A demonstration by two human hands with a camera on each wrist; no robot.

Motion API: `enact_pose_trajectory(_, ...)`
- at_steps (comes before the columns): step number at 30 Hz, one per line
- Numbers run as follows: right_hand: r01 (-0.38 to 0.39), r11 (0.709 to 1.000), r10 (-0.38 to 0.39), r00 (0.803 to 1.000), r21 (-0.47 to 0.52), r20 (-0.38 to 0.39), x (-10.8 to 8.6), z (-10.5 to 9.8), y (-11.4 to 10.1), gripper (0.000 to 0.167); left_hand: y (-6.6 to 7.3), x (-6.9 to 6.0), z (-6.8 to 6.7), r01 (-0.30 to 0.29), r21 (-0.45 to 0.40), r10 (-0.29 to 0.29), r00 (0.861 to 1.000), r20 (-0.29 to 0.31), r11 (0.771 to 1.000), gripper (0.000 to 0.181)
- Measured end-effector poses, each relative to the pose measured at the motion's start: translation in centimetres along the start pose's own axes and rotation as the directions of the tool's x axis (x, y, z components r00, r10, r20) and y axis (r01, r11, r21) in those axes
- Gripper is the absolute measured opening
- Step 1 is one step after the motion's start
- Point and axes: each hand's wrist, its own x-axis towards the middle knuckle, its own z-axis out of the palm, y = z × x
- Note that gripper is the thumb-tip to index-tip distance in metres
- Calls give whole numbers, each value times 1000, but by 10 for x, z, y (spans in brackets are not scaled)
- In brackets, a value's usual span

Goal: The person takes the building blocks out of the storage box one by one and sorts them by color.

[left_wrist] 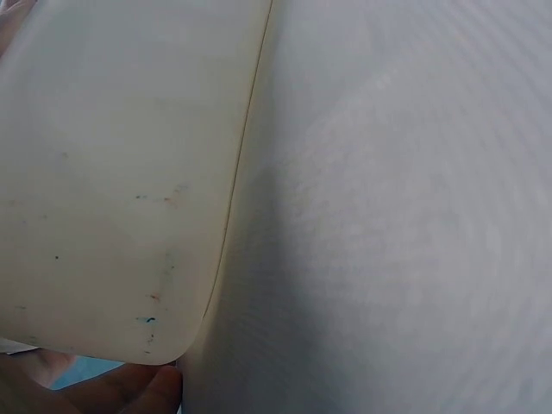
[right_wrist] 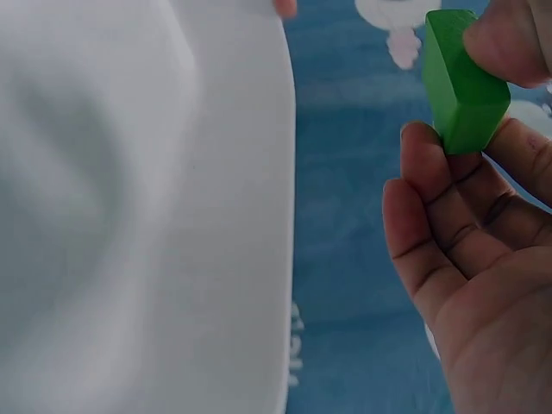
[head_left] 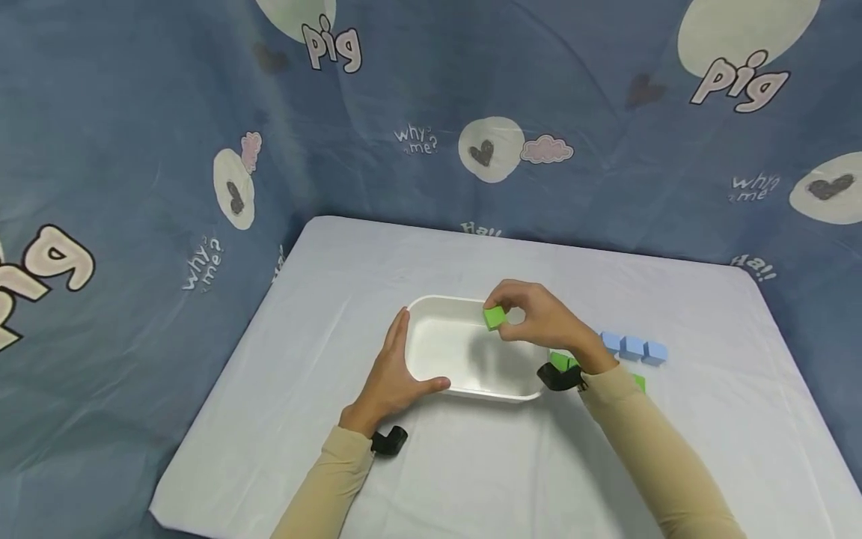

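Observation:
A white tray [head_left: 438, 352] with rounded corners lies on the table. My left hand [head_left: 390, 382] holds its left end, with the thumb on the near rim and the fingers along the left side. Above the tray's far right part, my right hand [head_left: 539, 311] pinches a green block [head_left: 494, 317] between thumb and fingers. In the right wrist view that green block [right_wrist: 466, 86] appears beside the tray's rim [right_wrist: 289, 172]. The left wrist view is mostly the tray's outer surface [left_wrist: 112, 190], marked with small stains.
Three blue blocks [head_left: 631, 347] stand in a row right of the tray. Green blocks [head_left: 560, 361] by the tray's right end are partly hidden by the right wrist, and another green block [head_left: 640, 382] shows behind the forearm. A blue printed cloth [head_left: 377, 187] hangs behind the white table [head_left: 283, 449].

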Motion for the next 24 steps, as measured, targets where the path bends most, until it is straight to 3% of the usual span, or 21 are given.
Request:
enact_pose_trajectory(12,-102,994,98,988,-29,-119,-42,-39,4,35,1,0,0,-22,12,22,1000,2,1000,140)
enact_pose_trajectory(24,-160,987,159,960,17,-231,-106,-71,16,38,-1,-1,0,-24,6,24,1000,8,1000,139)
